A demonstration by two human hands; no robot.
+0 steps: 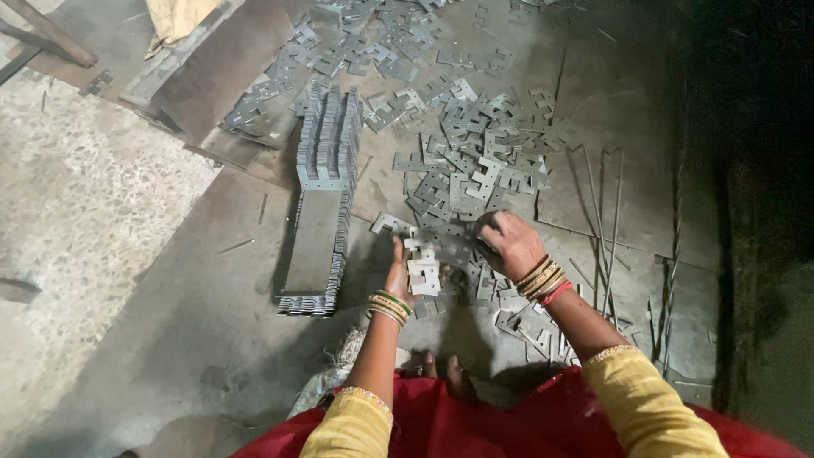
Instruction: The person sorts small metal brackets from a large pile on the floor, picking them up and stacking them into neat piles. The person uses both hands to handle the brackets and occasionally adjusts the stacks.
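My left hand (pixel 398 276) holds a small stack of flat grey metal stamped pieces (pixel 422 270) upright on the floor. My right hand (pixel 507 244) reaches palm down into the loose pile of the same notched metal pieces (pixel 475 161), its fingers closed on pieces at the pile's near edge. Both wrists carry several bangles. My sleeves are yellow and my lap is red.
A long, neat row of stacked metal pieces (pixel 326 187) lies left of my hands. Metal sheets (pixel 229 85) lie at the upper left, thin rods (pixel 606 229) at the right. More loose pieces (pixel 530 326) sit by my right forearm. My toes (pixel 441 369) show below.
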